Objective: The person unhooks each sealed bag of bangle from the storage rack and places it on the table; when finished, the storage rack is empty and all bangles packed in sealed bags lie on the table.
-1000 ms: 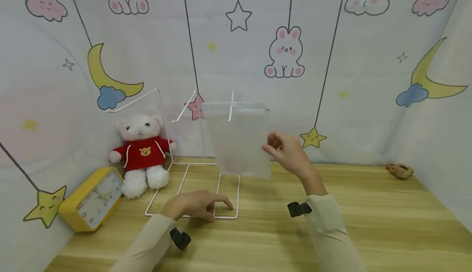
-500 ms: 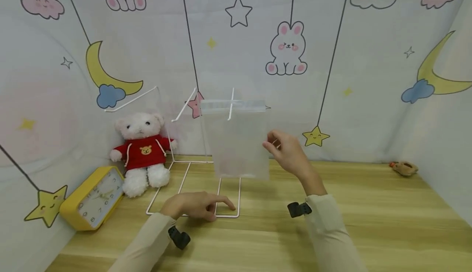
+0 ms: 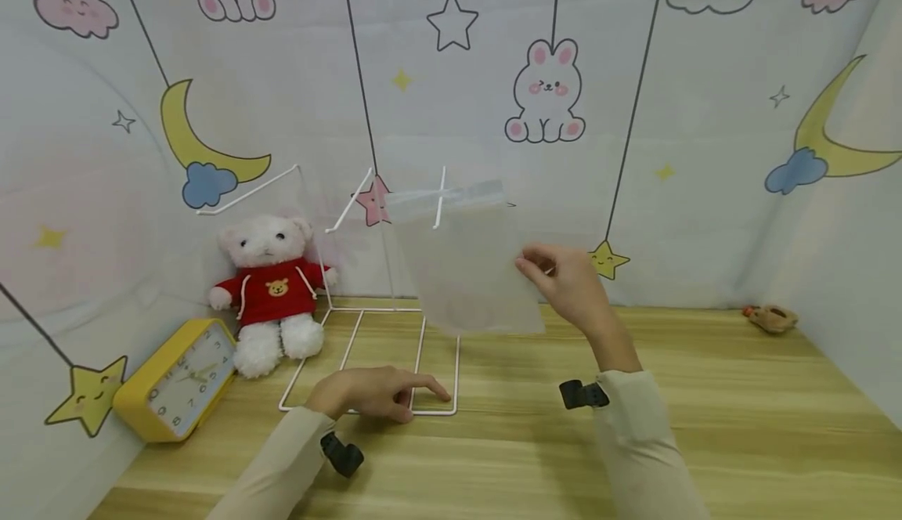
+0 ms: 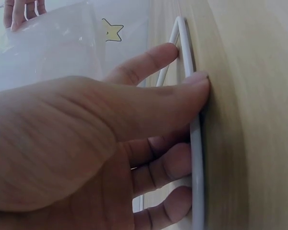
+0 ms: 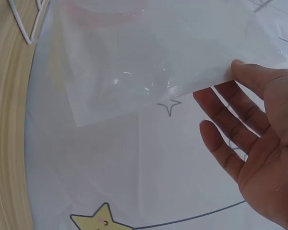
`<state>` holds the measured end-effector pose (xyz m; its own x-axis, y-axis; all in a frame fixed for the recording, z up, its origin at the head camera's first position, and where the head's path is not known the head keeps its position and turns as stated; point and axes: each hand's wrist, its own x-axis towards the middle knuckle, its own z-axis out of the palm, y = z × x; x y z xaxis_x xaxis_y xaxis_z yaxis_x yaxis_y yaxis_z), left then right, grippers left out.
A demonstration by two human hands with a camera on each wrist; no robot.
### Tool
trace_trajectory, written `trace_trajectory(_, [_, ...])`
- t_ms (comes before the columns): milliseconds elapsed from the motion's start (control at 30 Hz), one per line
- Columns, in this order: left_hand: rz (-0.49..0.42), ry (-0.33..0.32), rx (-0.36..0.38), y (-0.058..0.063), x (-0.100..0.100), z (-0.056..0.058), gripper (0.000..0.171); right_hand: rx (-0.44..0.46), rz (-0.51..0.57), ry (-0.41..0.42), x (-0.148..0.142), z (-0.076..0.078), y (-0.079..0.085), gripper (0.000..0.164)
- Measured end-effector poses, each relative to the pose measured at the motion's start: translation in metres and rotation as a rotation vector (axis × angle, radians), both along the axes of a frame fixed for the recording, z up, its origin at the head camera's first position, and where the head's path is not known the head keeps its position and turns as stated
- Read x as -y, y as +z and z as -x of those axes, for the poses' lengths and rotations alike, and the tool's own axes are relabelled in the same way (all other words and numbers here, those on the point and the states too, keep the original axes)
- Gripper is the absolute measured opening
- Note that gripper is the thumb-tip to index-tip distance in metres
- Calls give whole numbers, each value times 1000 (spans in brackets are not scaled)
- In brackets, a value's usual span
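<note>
The right hand (image 3: 567, 289) is raised right of centre in the frame, its wrist above the pale sleeve (image 3: 651, 449) that comes up from the lower right; thumb and forefinger close together in a pinch on the edge of a clear plastic bag (image 3: 468, 273), and in the right wrist view the other fingers curve loosely apart below that edge; the left hand (image 3: 380, 391) lies low, left of centre, at the near rail of a white wire rack (image 3: 457, 371), its forefinger reaching out to the right; in the left wrist view the thumb crosses over the rail while curled fingertips meet it from the other side, so this grip is nearly closed and has hold of the rack; the bag spreads to the left of the right hand's grip, in the middle of the frame, above the tabletop (image 3: 705, 426), its lower right corner hanging below the pinch and its zip strip (image 3: 472, 193) slanting up to the right; one slim prong (image 3: 440, 207) of the rack shows in front of the bag's upper part, though I cannot tell whether they touch; a plush bear (image 3: 275, 297) and a yellow clock (image 3: 179, 379) stand at the left of the frame.
</note>
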<state>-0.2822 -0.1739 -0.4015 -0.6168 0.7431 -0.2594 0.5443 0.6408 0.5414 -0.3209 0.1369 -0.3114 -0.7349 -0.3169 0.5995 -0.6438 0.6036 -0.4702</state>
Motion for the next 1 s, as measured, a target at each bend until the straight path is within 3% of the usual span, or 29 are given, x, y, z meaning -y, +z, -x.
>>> trace_trajectory(167, [9, -4, -12, -1, -1, 1, 51, -57, 38, -12, -7, -5, 8, 20])
trace_trajectory(367, [23, 5, -17, -1, 0, 1, 52, -185, 110, 38, -12, -10, 17, 16])
trace_trajectory(667, [39, 41, 0, -1, -2, -1, 52, -308, 221, 85, -15, -20, 27, 15])
trace_trajectory(1000, [42, 44, 7, 1, -2, -3, 53, -277, 234, 125, -24, -33, 38, 17])
